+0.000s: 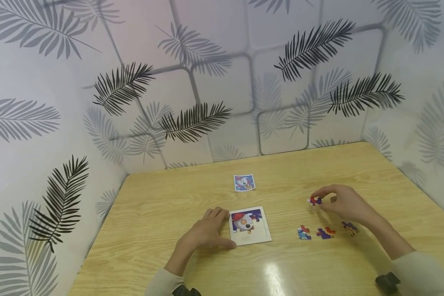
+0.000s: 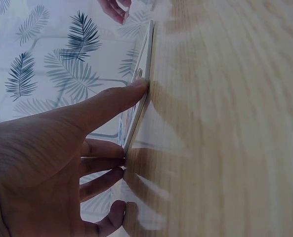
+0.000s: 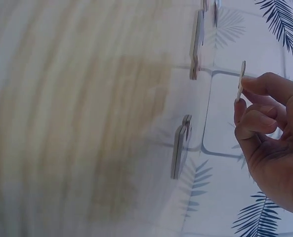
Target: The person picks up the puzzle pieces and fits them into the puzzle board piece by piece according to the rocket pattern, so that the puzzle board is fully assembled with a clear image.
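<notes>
The left hand (image 1: 211,231) rests against the left edge and lower left corner of a white puzzle board (image 1: 257,237), partly filled with pieces showing a white dog face. In the left wrist view the thumb and fingertips of the left hand (image 2: 52,143) touch the rim of the board (image 2: 145,64). Between thumb and finger the right hand (image 1: 349,204) pinches a red and purple puzzle piece (image 1: 314,200) above the table. The right wrist view shows that piece (image 3: 241,81) edge-on in the right hand (image 3: 274,128).
Three loose pieces or clusters lie right of the board: a blue and red one (image 1: 304,232), a purple and red one (image 1: 326,233) and a dark one (image 1: 350,228). A small picture card (image 1: 244,183) lies behind the board. A patterned wall (image 1: 229,94) borders the table.
</notes>
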`<state>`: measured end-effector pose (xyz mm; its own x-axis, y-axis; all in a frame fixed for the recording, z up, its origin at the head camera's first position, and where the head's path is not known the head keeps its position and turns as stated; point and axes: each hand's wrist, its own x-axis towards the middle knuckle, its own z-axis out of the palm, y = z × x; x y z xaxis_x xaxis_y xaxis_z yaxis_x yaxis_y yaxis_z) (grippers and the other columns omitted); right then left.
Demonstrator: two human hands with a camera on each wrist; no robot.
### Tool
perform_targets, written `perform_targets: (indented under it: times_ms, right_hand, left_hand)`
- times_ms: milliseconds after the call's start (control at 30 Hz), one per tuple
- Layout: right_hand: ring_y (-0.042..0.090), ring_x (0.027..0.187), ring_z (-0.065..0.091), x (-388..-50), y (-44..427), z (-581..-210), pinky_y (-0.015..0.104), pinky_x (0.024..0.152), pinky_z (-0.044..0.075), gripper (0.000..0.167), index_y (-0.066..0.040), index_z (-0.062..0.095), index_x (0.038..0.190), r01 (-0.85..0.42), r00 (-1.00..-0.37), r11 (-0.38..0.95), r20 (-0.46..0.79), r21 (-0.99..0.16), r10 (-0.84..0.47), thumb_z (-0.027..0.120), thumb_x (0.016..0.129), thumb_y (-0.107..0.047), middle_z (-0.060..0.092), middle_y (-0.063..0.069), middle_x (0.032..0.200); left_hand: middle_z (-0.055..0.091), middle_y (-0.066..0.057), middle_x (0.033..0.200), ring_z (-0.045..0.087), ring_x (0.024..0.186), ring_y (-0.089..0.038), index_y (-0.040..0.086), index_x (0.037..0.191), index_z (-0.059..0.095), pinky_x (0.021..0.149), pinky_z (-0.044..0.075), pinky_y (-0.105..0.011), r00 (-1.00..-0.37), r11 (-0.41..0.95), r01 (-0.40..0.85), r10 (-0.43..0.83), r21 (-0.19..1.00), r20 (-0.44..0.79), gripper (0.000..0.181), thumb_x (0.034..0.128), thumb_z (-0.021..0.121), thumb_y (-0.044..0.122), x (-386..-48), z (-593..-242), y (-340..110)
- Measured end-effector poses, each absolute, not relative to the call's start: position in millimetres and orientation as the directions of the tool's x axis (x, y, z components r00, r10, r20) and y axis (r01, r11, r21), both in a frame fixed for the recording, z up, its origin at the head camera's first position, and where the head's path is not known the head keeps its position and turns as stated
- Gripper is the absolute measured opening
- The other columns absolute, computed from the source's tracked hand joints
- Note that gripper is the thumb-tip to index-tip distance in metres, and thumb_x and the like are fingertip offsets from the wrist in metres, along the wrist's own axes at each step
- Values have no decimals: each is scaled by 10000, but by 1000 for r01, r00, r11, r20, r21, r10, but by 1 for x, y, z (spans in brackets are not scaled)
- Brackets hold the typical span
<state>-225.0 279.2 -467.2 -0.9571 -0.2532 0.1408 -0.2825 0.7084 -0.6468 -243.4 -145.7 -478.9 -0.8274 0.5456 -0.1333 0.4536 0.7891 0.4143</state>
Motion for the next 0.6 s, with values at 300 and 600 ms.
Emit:
perform_targets:
  times_ms: [300, 600]
  right_hand:
    - [473, 1131, 660, -227, 267, -466, 582, 873, 586, 285, -101, 763, 1187, -288, -955, 673, 150, -681, -257, 752, 906, -52, 721, 130, 1166]
    - [42, 512, 331, -228, 249, -464, 213, 449, 326, 247, -88, 781, 1130, -286, -952, 619, 142, -732, -272, 781, 885, -56, 673, 124, 1031]
  left_hand:
    - [478, -71, 1503, 426, 1392, -326, 121, 1465, 500, 1074, 468, -592, -825, 784, 455, 550, 422, -133, 872, 781, 887, 498, -245, -479, -146]
    - [483, -64, 1491, 429, 1383, -318, 118, 1457, 509, 1076, 467, -585, -826, 784, 451, 547, 427, -132, 873, 773, 892, 504, -245, -480, -146]
